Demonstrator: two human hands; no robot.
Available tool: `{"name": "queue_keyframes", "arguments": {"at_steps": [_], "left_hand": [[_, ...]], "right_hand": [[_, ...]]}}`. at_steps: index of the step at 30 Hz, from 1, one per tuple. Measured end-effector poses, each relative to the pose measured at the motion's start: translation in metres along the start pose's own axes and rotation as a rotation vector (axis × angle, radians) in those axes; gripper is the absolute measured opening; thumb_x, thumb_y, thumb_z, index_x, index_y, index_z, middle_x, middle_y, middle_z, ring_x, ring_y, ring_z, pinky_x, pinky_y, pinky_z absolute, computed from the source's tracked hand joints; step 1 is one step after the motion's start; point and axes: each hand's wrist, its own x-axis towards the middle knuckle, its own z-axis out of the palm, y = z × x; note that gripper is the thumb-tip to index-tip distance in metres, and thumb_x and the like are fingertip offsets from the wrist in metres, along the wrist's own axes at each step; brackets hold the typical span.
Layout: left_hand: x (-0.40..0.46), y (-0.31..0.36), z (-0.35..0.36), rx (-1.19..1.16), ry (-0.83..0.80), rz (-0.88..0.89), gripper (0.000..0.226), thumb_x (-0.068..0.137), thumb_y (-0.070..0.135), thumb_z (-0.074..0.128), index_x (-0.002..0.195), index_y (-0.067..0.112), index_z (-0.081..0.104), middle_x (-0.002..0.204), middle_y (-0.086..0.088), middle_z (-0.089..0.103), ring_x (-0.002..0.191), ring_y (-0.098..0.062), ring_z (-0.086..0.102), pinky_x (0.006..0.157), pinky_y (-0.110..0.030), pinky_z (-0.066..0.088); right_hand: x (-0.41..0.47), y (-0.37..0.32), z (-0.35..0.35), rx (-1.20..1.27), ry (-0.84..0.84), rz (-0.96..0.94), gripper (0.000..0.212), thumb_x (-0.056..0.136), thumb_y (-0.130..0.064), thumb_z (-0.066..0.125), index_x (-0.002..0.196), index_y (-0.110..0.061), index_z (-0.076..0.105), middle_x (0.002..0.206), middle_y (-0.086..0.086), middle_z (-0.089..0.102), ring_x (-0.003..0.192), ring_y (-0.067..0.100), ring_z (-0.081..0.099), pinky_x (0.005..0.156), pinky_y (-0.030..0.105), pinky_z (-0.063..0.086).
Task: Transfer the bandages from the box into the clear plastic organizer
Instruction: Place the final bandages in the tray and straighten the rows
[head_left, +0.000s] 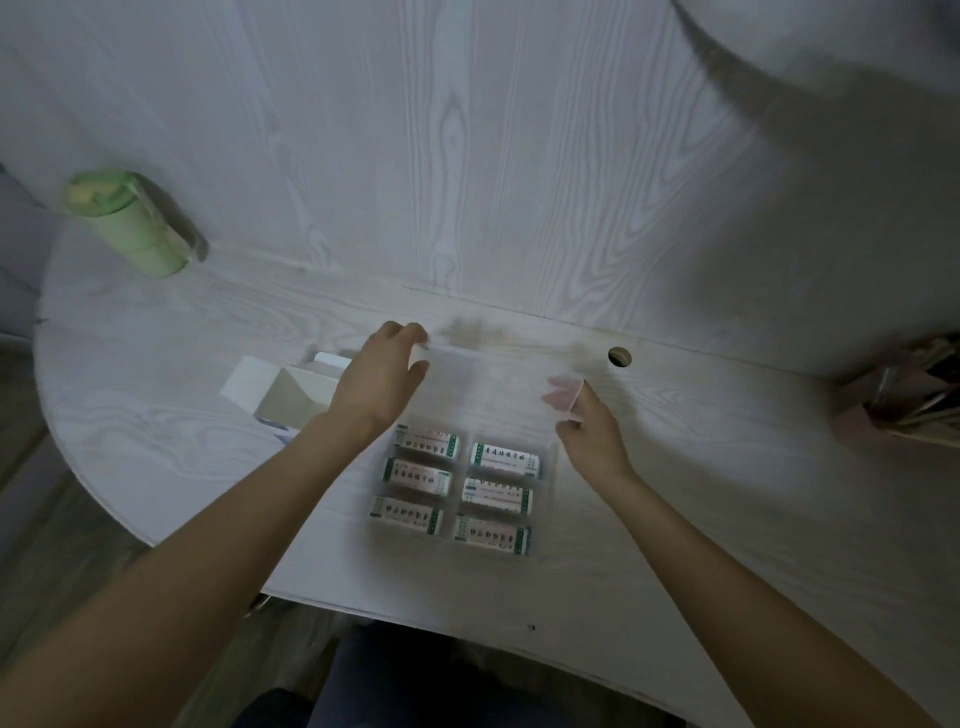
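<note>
Above the organizer (462, 483) holding six bandages (506, 460), left hand (382, 379) and right hand (589, 426) pinch its clear lid (493, 374).

Clear plastic organizer (548, 457) lies flat, lid raised. Six bandage packs (427, 440) fill two columns. White box (291, 395) lies open, left.

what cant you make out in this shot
Head view only:
- Print on the six bandage packs: too small and blurred.
- Box interior: partly hidden by the left hand.
- Organizer lid: motion-blurred, edges faint.
- Container at the right edge: cut off, dark.
</note>
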Motion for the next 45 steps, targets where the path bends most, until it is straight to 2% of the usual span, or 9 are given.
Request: {"name": "queue_keyframes", "arguments": {"at_steps": [2,5,10,20,25,33,37,42,45], "left_hand": [[-0.008,0.001,-0.004,0.013,0.001,0.034,0.023,0.094,0.016,0.054,0.114,0.007,0.056,0.116,-0.013,0.055,0.101,-0.029,0.054,0.083,-0.035,0.042],[-0.018,0.003,-0.01,0.135,-0.058,0.085,0.02,0.093,0.021,0.054,0.107,0.007,0.058,0.106,-0.01,0.059,0.101,-0.026,0.052,0.08,-0.035,0.042],[-0.031,0.004,-0.011,0.328,-0.203,0.26,0.023,0.094,0.023,0.05,0.114,0.013,0.055,0.117,-0.007,0.057,0.109,-0.024,0.052,0.082,-0.035,0.044],[-0.07,-0.007,0.023,0.409,-0.394,0.469,0.049,0.098,0.023,0.042,0.145,0.014,0.031,0.151,-0.007,0.031,0.134,-0.024,0.036,0.105,-0.036,0.036],[-0.085,-0.026,0.044,0.445,-0.381,0.42,0.06,0.097,0.04,0.043,0.149,0.022,0.021,0.158,-0.003,0.014,0.145,-0.021,0.013,0.115,-0.044,0.019],[-0.111,-0.049,0.075,0.507,-0.194,0.54,0.063,0.098,0.046,0.034,0.151,0.019,0.014,0.158,-0.004,0.013,0.146,-0.018,0.013,0.114,-0.037,0.02],[-0.119,-0.057,0.085,0.505,-0.115,0.553,0.061,0.098,0.048,0.033,0.151,0.022,0.016,0.158,-0.001,0.016,0.145,-0.016,0.015,0.113,-0.032,0.02],[-0.131,-0.056,0.087,0.535,-0.011,0.563,0.059,0.097,0.05,0.034,0.149,0.022,0.025,0.154,0.001,0.027,0.137,-0.02,0.033,0.096,-0.036,0.041],[-0.13,-0.058,0.089,0.52,-0.012,0.535,0.059,0.097,0.051,0.035,0.148,0.023,0.026,0.155,0.002,0.025,0.138,-0.02,0.032,0.097,-0.04,0.041]], "right_hand": [[-0.006,-0.013,-0.006,0.068,-0.011,-0.023,0.058,0.083,0.014,0.045,0.12,-0.03,0.051,0.109,-0.008,0.058,0.096,0.003,0.052,0.078,0.02,0.04],[-0.02,-0.025,-0.011,0.184,-0.082,-0.109,0.05,0.088,0.004,0.051,0.121,-0.034,0.053,0.12,-0.013,0.059,0.117,0.0,0.049,0.098,0.024,0.035],[-0.05,-0.02,-0.005,0.124,-0.119,-0.141,0.029,0.092,-0.041,0.052,0.121,-0.038,0.058,0.128,-0.02,0.056,0.125,-0.004,0.044,0.105,0.023,0.033],[-0.096,0.011,0.027,-0.274,0.064,-0.172,0.032,0.102,-0.028,0.039,0.12,-0.02,0.064,0.126,-0.004,0.06,0.117,0.01,0.052,0.097,0.017,0.031],[-0.098,0.026,0.041,-0.513,0.071,-0.303,0.038,0.104,-0.022,0.032,0.118,-0.007,0.064,0.12,0.01,0.062,0.11,0.023,0.053,0.084,0.017,0.029],[-0.101,0.053,0.061,-0.557,0.142,-0.431,0.043,0.103,-0.021,0.032,0.096,0.008,0.062,0.097,0.021,0.062,0.091,0.03,0.052,0.08,0.031,0.034],[-0.097,0.067,0.066,-0.647,0.175,-0.512,0.053,0.102,-0.035,0.025,0.072,-0.001,0.053,0.075,0.012,0.055,0.072,0.021,0.048,0.066,0.036,0.034],[-0.097,0.073,0.068,-0.705,0.192,-0.528,0.05,0.104,-0.031,0.029,0.077,0.001,0.057,0.082,0.012,0.057,0.083,0.023,0.05,0.071,0.035,0.034],[-0.098,0.074,0.073,-0.731,0.193,-0.51,0.045,0.103,-0.035,0.029,0.071,-0.014,0.052,0.082,0.004,0.053,0.081,0.018,0.049,0.067,0.031,0.031]]}}
